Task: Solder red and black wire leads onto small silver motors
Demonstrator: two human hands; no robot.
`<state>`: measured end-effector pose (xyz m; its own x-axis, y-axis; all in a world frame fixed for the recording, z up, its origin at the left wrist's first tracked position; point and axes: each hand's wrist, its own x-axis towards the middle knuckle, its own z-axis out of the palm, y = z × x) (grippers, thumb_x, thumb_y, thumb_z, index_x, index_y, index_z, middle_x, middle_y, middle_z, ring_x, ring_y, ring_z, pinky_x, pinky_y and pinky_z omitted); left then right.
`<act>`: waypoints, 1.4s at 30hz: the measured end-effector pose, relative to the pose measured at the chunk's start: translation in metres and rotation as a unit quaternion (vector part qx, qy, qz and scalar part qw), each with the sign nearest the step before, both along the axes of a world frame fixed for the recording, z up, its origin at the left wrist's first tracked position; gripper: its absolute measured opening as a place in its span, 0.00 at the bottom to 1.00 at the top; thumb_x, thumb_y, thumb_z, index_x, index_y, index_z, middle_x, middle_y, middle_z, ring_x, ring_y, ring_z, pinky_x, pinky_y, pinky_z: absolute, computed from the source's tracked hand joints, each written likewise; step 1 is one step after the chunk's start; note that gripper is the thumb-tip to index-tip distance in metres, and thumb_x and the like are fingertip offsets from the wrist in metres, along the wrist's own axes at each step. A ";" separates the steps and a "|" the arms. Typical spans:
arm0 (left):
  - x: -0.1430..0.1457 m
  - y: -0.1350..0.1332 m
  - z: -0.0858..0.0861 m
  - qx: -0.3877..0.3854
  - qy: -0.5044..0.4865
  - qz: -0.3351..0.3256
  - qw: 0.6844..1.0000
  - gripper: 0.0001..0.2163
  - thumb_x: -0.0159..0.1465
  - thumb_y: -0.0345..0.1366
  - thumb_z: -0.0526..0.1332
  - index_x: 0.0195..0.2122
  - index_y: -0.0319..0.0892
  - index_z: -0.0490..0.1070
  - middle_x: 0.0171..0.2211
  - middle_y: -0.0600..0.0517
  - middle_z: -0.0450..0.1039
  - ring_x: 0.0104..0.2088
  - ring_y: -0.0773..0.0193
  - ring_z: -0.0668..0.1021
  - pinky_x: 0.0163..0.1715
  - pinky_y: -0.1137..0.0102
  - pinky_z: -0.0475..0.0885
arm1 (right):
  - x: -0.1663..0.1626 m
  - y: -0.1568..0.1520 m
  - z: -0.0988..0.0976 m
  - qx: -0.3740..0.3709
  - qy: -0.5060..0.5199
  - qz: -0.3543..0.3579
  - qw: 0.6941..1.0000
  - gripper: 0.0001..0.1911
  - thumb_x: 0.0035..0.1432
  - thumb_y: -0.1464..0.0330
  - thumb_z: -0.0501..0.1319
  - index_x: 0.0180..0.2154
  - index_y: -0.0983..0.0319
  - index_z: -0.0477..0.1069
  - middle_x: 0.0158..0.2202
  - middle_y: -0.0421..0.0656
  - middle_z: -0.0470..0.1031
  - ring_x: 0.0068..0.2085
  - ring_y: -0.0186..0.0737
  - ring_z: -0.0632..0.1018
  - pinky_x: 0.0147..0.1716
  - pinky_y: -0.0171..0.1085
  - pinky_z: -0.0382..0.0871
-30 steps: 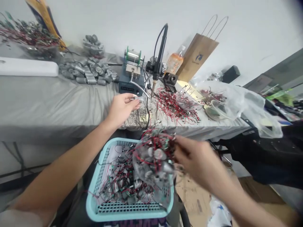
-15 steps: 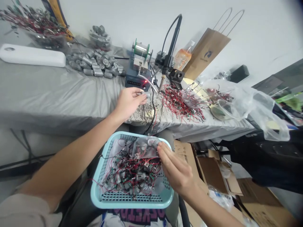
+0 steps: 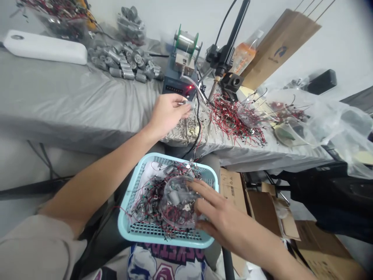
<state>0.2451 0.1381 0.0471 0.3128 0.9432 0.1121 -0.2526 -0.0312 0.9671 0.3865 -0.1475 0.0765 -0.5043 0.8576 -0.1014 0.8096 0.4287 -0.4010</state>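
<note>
A light-blue mesh basket (image 3: pixel 136 229) rests on my lap, full of small metal motors with red and black wires. My right hand (image 3: pixel 221 221) reaches into it, fingers spread on a clear plastic bowl (image 3: pixel 175 202) that lies among the motors. My left hand (image 3: pixel 166 114) is stretched out to the table edge, its fingertips pinched on a small metal part (image 3: pixel 186 103) just in front of the soldering station (image 3: pixel 178 83). A pile of tiny metal pieces (image 3: pixel 186 130) lies under that hand.
The grey-covered table (image 3: pixel 58 105) carries a heap of bare motors (image 3: pixel 125 64), a solder spool (image 3: pixel 186 41), an iron on a stand (image 3: pixel 224 62), red wired parts (image 3: pixel 233 118), plastic bags (image 3: pixel 314 112), a paper bag (image 3: pixel 279 46) and a white box (image 3: pixel 43 48). Cardboard boxes (image 3: pixel 262 202) sit on the floor.
The clear bowl, held tipped over the basket a second ago, now lies down inside it under my right hand. The view has tilted downward. My left hand has stayed by the soldering station.
</note>
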 end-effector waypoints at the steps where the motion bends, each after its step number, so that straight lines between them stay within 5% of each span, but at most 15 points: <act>1: 0.000 0.000 0.000 0.000 -0.001 0.001 1.000 0.06 0.71 0.22 0.71 0.40 0.39 0.81 0.36 0.47 0.86 0.38 0.60 0.90 0.48 0.66 0.89 | 0.001 0.003 0.003 -0.006 0.010 -0.002 1.000 0.17 0.70 0.78 0.73 0.47 0.57 0.67 0.76 0.55 0.75 0.81 0.64 0.74 0.75 0.58 0.82; 6: 0.000 -0.001 0.002 0.002 -0.003 0.005 1.000 0.07 0.72 0.20 0.71 0.39 0.38 0.81 0.35 0.48 0.85 0.37 0.62 0.89 0.44 0.68 0.88 | 0.001 0.006 0.010 0.010 0.061 -0.042 0.997 0.18 0.74 0.78 0.70 0.53 0.55 0.64 0.67 0.50 0.81 0.67 0.51 0.84 0.62 0.49 0.89; 18: 0.000 0.000 0.002 0.006 0.009 0.007 1.000 0.07 0.73 0.20 0.72 0.40 0.38 0.81 0.36 0.49 0.85 0.39 0.61 0.90 0.49 0.65 0.88 | 0.035 0.035 0.004 0.033 0.119 -0.083 0.989 0.31 0.75 0.67 0.73 0.73 0.53 0.69 0.67 0.51 0.83 0.64 0.50 0.87 0.65 0.48 0.86; 27: -0.001 -0.005 0.010 -0.006 0.029 0.022 0.999 0.06 0.75 0.18 0.70 0.42 0.34 0.82 0.33 0.55 0.84 0.36 0.68 0.89 0.47 0.72 0.86 | 0.028 0.066 0.033 0.032 0.078 0.000 0.996 0.23 0.76 0.68 0.73 0.68 0.60 0.78 0.65 0.52 0.81 0.64 0.48 0.84 0.65 0.45 0.82; 35: -0.004 -0.009 0.017 -0.012 0.058 0.026 0.998 0.03 0.76 0.21 0.70 0.45 0.31 0.82 0.31 0.59 0.84 0.36 0.72 0.88 0.54 0.69 0.87 | -0.003 0.107 0.031 0.042 0.058 0.059 0.996 0.24 0.74 0.62 0.76 0.65 0.67 0.84 0.58 0.52 0.81 0.57 0.49 0.82 0.63 0.46 0.79; 42: 0.001 -0.007 0.013 0.010 0.039 0.048 0.998 0.11 0.73 0.17 0.70 0.37 0.39 0.82 0.30 0.55 0.86 0.35 0.67 0.89 0.48 0.70 0.88 | 0.002 0.103 0.066 0.130 0.043 0.068 0.988 0.18 0.77 0.62 0.73 0.59 0.67 0.85 0.56 0.52 0.82 0.56 0.50 0.81 0.61 0.49 0.79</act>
